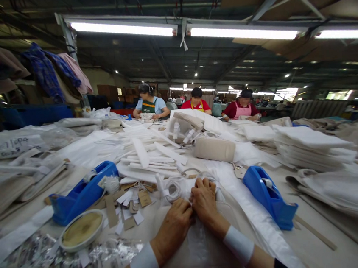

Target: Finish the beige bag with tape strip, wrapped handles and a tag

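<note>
My left hand and my right hand lie side by side on a clear plastic bag over a flat beige piece on the table in front of me. Both hands have their fingers curled down, pressing or pinching the bag's far edge; what they grip there is hidden. Just beyond my fingers lies a small white coil of cord. White cuffs cover both wrists.
Blue tape dispensers stand at left and right. A round tin, brown paper tags, white strips, folded white stacks and a beige roll crowd the table. Three people work at the far end.
</note>
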{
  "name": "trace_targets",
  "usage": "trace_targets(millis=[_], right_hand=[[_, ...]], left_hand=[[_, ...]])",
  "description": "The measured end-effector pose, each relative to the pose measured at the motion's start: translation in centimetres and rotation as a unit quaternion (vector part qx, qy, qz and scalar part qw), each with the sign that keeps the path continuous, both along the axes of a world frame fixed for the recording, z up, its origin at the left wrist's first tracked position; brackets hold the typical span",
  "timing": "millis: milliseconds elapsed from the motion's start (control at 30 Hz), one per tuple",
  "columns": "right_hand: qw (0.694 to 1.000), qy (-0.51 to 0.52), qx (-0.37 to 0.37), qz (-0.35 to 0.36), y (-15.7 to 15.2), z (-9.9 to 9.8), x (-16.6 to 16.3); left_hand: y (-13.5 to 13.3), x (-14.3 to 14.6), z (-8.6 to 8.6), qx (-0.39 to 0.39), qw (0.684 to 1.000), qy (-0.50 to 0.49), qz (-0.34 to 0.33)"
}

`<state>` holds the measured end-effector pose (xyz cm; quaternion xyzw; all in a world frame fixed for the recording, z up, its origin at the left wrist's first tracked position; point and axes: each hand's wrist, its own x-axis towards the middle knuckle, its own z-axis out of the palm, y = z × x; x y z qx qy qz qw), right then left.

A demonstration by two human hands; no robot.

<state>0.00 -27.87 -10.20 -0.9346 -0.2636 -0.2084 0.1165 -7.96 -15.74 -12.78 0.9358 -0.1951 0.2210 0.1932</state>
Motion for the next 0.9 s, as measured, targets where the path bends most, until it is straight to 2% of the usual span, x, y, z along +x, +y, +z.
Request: trace_targets(millis=[267,333,400,467,533,600,633,667,767,833,900], right_hand=[[0.998,-0.033,-0.051,-0.026,1.5,0.8,1.0],[0.999,-0.036,-0.031,-0.027,1.4,1.3,1.6],[0.998,-0.040,0.037,-0.013,0.4,2.0,2.4],[0.989,-0.057,0.133,0.005,-2.2,2.9,3.5],[0.976,-0.082,0.202,0.004,-6.4,3.9,5.1],[0.969,-0.080,0.232,-0.025,-12.0,4.7,6.9],[0.964,-0.065,0.249,-0.070,-14.9,4.9,7.7],[0.955,-0.024,0.268,-0.121,-17.9,5.0,8.3],[0.901,0.124,0.335,-0.245,-25.2,4.9,8.7],[0.876,0.187,0.358,-0.263,-27.9,4.5,8.0],[0.863,0.233,0.369,-0.255,-28.9,4.1,7.0]], left_hand=[[0.5,-0.1,-0.6,-0.018,0.999,0.028,-0.034],[0.6,0.0,-0.7,-0.013,0.999,0.032,-0.035],[0.7,-0.1,-0.7,-0.015,0.999,0.038,-0.035],[0.7,-0.2,-0.5,-0.019,0.998,0.046,-0.036],[0.7,-0.2,-0.3,-0.018,0.998,0.051,-0.037],[0.7,-0.2,-0.2,-0.011,0.998,0.048,-0.035],[0.8,-0.2,-0.3,-0.005,0.998,0.042,-0.036],[0.9,-0.1,-0.4,0.001,0.999,0.032,-0.037],[1.3,0.4,-1.0,0.011,0.999,-0.013,-0.043],[1.5,0.7,-1.4,0.013,0.998,-0.041,-0.047],[1.6,1.0,-1.6,0.016,0.997,-0.062,-0.049]])
